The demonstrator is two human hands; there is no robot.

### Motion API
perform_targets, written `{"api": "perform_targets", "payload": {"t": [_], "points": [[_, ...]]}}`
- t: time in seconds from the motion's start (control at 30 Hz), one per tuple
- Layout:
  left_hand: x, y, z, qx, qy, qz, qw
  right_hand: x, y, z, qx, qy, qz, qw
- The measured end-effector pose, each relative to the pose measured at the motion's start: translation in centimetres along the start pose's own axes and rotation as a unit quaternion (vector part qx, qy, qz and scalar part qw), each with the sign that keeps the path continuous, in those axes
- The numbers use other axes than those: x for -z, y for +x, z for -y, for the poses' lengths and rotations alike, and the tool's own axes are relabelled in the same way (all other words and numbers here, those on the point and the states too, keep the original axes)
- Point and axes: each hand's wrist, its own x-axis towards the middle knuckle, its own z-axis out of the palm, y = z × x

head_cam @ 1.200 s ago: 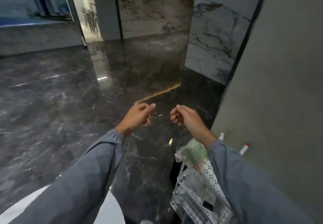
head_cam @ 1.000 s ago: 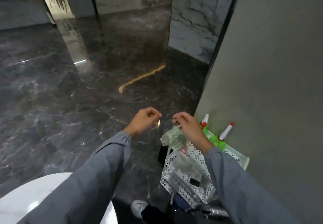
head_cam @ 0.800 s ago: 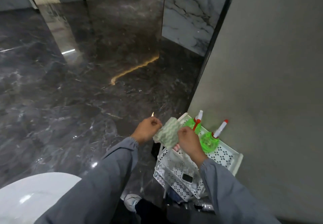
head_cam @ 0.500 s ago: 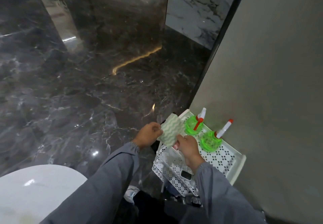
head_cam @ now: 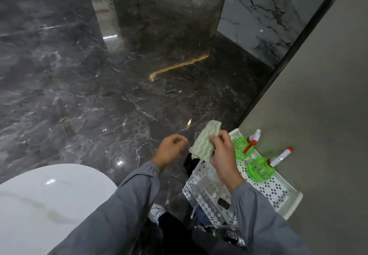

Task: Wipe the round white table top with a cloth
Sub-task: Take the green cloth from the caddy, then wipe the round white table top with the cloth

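The right hand (head_cam: 223, 155) grips the folded cloth (head_cam: 205, 145) just beside the empty, loosely curled left hand (head_cam: 171, 151). The white counter (head_cam: 49, 195) lies below and left of both. Held by one side only, the cloth may slip onto the floor (head_cam: 99, 95).

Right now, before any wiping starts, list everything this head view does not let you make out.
Head view only:
- round white table top: cut off by the left and bottom edges; the left sleeve covers its right part.
- cloth: the right hand covers its right edge.
- left hand: palm turned away; whether it pinches anything, unclear.
- dark item in the white cart: too small to identify.
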Motion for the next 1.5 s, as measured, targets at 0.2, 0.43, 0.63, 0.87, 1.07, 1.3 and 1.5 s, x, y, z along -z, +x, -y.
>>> {"api": "perform_targets", "payload": {"t": [0.2, 0.43, 0.63, 0.87, 1.07, 1.3, 1.5], "points": [[7.3, -3.5, 2.8, 0.089, -0.237, -0.012, 0.967, -6.5, -1.9, 0.6, -0.015, 0.003, 0.165, 0.986], [14.0, -13.4, 9.9, 0.057, -0.412, -0.18, 0.891, -16.2, -5.5, -4.5, -0.067, -0.065, 0.308, 0.947], [17.9, -22.8, 17.2, 0.081, -0.438, -0.322, 0.836, -23.1, -11.2, -10.6, -0.073, -0.129, 0.372, 0.916], [17.0, -31.2, 25.3, 0.105, -0.443, -0.431, 0.779, -26.5, -17.1, -18.7, -0.122, -0.211, 0.437, 0.866], [14.3, -35.6, 30.3, 0.166, -0.328, -0.509, 0.778, -25.7, -19.7, -25.1, -0.011, -0.348, 0.511, 0.786], [9.7, -35.3, 36.6, 0.19, -0.175, -0.571, 0.78, -24.0, -19.7, -34.0, 0.23, -0.426, 0.573, 0.661], [6.8, -32.3, 42.0, 0.193, -0.068, -0.604, 0.77, -22.5, -18.2, -40.5, 0.423, -0.431, 0.557, 0.57]]}}
